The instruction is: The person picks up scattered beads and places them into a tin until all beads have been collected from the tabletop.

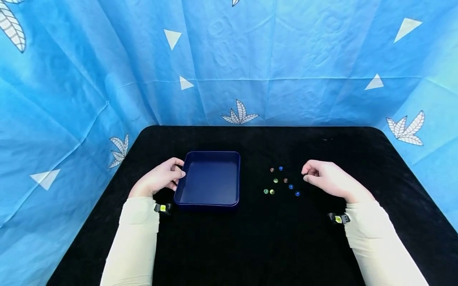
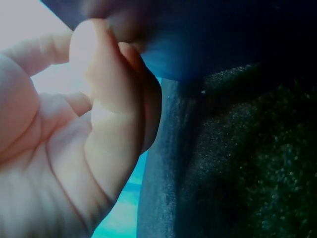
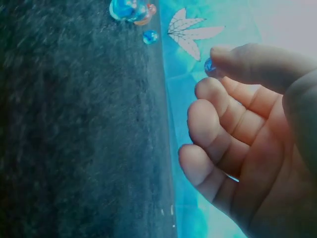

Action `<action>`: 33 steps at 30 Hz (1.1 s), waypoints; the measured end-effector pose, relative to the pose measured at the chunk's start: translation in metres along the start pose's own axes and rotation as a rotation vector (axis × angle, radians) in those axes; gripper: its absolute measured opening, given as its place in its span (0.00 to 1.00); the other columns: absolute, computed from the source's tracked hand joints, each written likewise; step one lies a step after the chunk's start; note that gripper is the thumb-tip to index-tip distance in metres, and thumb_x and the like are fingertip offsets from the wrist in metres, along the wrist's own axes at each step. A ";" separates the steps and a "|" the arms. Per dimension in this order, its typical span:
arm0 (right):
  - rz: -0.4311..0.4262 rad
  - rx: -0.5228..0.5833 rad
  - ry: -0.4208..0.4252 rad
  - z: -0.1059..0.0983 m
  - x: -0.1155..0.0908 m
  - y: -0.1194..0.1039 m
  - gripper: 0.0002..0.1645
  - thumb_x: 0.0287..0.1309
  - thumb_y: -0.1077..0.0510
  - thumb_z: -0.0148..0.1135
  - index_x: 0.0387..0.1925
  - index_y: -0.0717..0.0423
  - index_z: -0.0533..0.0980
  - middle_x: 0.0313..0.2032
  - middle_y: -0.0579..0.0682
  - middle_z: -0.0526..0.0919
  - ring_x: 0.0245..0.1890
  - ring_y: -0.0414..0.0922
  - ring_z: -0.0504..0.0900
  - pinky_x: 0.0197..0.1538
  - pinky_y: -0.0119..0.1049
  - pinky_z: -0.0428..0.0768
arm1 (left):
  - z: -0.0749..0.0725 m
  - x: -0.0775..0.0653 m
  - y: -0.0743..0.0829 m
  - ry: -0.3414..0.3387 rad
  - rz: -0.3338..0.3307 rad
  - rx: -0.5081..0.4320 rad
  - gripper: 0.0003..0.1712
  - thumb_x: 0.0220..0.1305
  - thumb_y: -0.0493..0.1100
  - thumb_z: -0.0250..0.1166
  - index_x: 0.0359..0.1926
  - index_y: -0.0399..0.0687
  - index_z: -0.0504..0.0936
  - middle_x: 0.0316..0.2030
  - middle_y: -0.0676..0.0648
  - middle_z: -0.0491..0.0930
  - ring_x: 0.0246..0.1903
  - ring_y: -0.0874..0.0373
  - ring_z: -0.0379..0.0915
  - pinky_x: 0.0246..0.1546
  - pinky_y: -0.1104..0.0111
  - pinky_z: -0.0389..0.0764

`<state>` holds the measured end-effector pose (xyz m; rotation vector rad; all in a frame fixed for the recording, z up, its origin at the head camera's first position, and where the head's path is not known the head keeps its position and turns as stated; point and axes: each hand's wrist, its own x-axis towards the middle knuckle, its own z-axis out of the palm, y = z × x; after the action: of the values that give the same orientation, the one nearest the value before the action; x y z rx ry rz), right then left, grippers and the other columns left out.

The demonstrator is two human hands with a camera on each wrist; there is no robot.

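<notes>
My left hand (image 1: 161, 176) holds the left wall of a shallow dark blue tray (image 1: 211, 205), thumb at the rim. In the left wrist view the tray is dark and blurred above the fingers. Between thumb and index finger my right hand (image 1: 330, 178) pinches a blue marble (image 3: 210, 67), seen in the right wrist view; its other fingers are curled. Left of that hand, several glass marbles lie loosely grouped on the black cloth, among them a blue marble (image 1: 291, 186), a brownish marble (image 1: 285, 180) and a green marble (image 1: 266, 191).
The black-covered table (image 1: 272, 246) has rounded far corners. A blue curtain (image 1: 229, 59) with white triangles and leaf prints hangs behind it and at both sides. The marbles lie between the tray and my right hand.
</notes>
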<state>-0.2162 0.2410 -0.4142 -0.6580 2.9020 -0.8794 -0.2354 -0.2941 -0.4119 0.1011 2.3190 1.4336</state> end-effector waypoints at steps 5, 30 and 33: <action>-0.030 0.020 0.029 0.000 0.000 -0.014 0.05 0.64 0.59 0.65 0.41 0.48 0.79 0.30 0.40 0.79 0.28 0.39 0.76 0.36 0.36 0.74 | 0.000 0.000 -0.004 -0.004 0.007 -0.016 0.27 0.72 0.38 0.61 0.66 0.35 0.62 0.33 0.41 0.72 0.28 0.50 0.73 0.30 0.59 0.84; -0.253 0.023 0.025 0.029 0.038 -0.105 0.09 0.64 0.61 0.65 0.44 0.48 0.80 0.33 0.38 0.78 0.31 0.37 0.76 0.40 0.39 0.78 | -0.002 0.003 -0.017 -0.009 0.044 -0.098 0.24 0.72 0.39 0.61 0.63 0.36 0.64 0.32 0.43 0.74 0.30 0.51 0.72 0.30 0.58 0.84; -0.268 0.009 0.026 0.034 0.041 -0.112 0.09 0.64 0.61 0.64 0.45 0.48 0.80 0.34 0.38 0.78 0.32 0.38 0.76 0.41 0.39 0.78 | -0.001 0.004 -0.017 -0.017 0.053 -0.100 0.25 0.72 0.39 0.61 0.63 0.35 0.63 0.32 0.43 0.74 0.30 0.52 0.73 0.30 0.59 0.84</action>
<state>-0.2049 0.1229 -0.3792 -1.0614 2.8733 -0.9296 -0.2366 -0.3025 -0.4275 0.1453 2.2422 1.5659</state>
